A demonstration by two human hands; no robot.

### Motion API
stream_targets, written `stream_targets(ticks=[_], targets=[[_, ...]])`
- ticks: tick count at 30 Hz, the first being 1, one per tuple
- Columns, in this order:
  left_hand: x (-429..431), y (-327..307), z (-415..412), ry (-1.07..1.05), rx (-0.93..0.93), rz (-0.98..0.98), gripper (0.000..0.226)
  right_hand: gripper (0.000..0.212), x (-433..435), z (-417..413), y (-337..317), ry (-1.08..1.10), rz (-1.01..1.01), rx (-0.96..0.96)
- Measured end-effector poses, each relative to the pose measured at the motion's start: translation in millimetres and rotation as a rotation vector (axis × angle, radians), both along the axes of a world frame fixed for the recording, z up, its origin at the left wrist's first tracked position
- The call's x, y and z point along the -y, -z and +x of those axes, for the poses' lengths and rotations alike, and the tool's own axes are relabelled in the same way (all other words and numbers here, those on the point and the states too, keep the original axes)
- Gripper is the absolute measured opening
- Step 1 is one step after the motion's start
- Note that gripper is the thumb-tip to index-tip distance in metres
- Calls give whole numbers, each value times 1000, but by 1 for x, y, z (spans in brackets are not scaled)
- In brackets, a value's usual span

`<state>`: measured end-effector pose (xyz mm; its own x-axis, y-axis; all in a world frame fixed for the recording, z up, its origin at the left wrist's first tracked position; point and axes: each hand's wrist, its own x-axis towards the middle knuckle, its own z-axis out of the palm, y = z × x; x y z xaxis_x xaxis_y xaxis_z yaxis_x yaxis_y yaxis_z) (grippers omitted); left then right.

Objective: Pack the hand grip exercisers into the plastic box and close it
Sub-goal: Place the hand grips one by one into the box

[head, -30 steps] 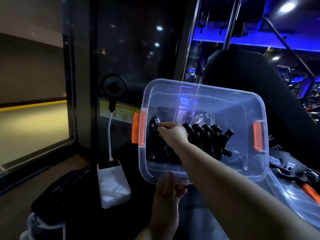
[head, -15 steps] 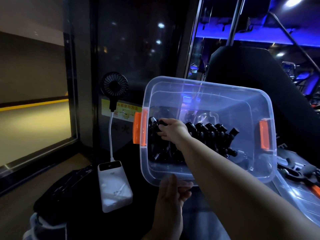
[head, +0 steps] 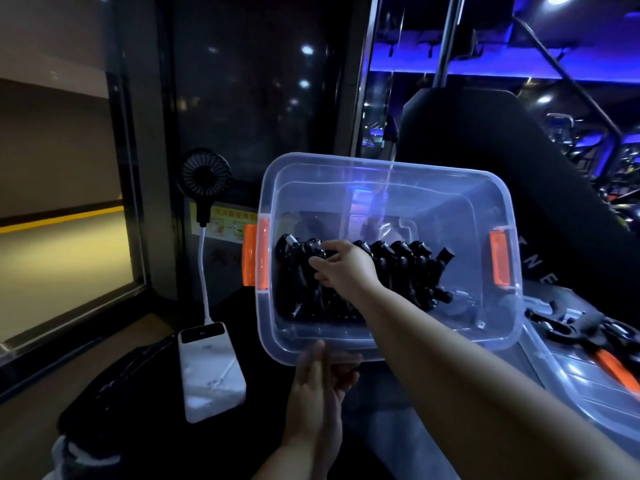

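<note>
Hand grip exercisers: glossy black, knobby handles, small steel coil springs showing, packed in a row across the floor of the plastic box. Box is clear, thin-walled, with rounded corners and an orange latch on each short end. It's held up, tilted toward the camera. Left hand grips the near rim. Right hand is inside, fingers pinching an exerciser at the row's left end.
</note>
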<state>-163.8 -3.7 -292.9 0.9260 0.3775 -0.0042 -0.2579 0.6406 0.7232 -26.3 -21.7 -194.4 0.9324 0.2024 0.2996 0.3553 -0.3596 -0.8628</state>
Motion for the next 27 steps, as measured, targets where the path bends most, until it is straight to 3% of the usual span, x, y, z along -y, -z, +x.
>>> stream_targets(ticks=[8,11,16,21,24,27], targets=[[4,-4,-5,-41,-32,94,46,15,65,-9,12,103,-85,60],[4,-4,-5,-46,-34,75,39,9,103,-20,11,225,-254,130],[7,-10,-9,-30,24,75,37,14,166,-27,21,411,-359,223],[13,-17,-15,-25,10,67,35,31,217,-30,36,638,-320,402],[15,-19,-15,-22,-2,37,35,45,234,-29,43,792,-256,357],[20,-22,-11,-7,-21,4,37,46,244,-21,47,622,-107,146]])
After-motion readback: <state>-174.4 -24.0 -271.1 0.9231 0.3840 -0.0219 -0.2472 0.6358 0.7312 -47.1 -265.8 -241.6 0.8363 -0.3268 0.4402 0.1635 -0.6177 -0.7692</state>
